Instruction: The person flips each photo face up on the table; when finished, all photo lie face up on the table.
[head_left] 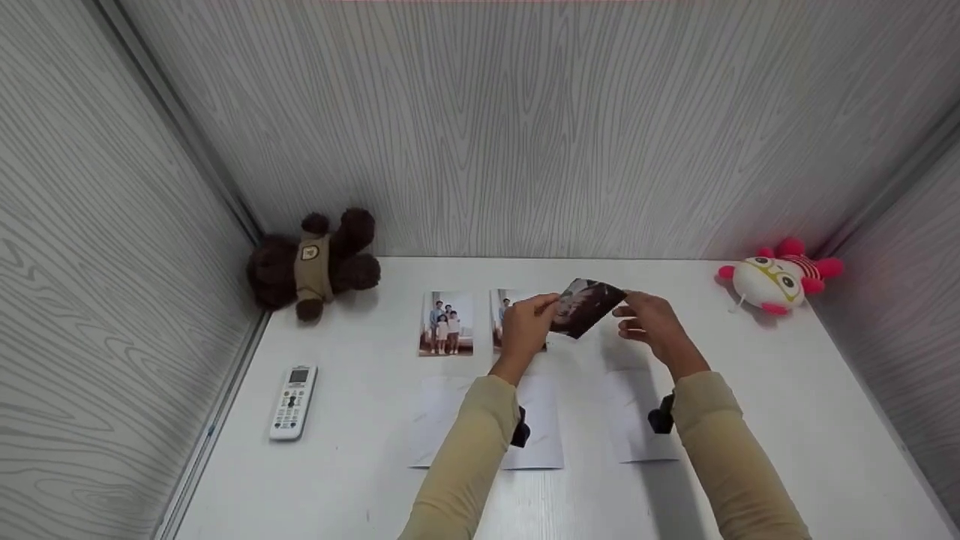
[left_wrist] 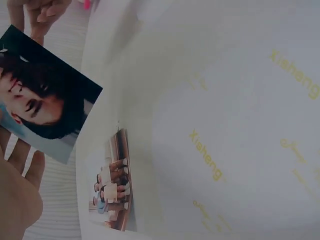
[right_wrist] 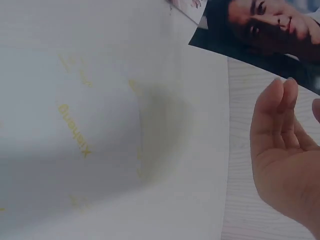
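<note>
A photo print (head_left: 589,306) is held tilted above the white table, by its left edge in my left hand (head_left: 527,330). Close up in the left wrist view, the photo (left_wrist: 50,97) shows a dark-haired person against a dark background, and the left fingers lie behind its edge. My right hand (head_left: 654,322) is at the photo's right corner, fingers loosely bent. In the right wrist view its fingertips (right_wrist: 289,85) come right up to the photo's dark edge. Two family photos lie on the table: one at left (head_left: 446,324), the other (head_left: 497,319) partly hidden behind my left hand.
Three white sheets lie nearer me: one left (head_left: 435,420), one middle (head_left: 541,427), one right (head_left: 630,420); yellow "Xisheng" print shows in the wrist views. A remote control (head_left: 293,403) lies left. A brown plush bear (head_left: 315,266) and a pink-and-white plush toy (head_left: 776,279) lie near the back corners.
</note>
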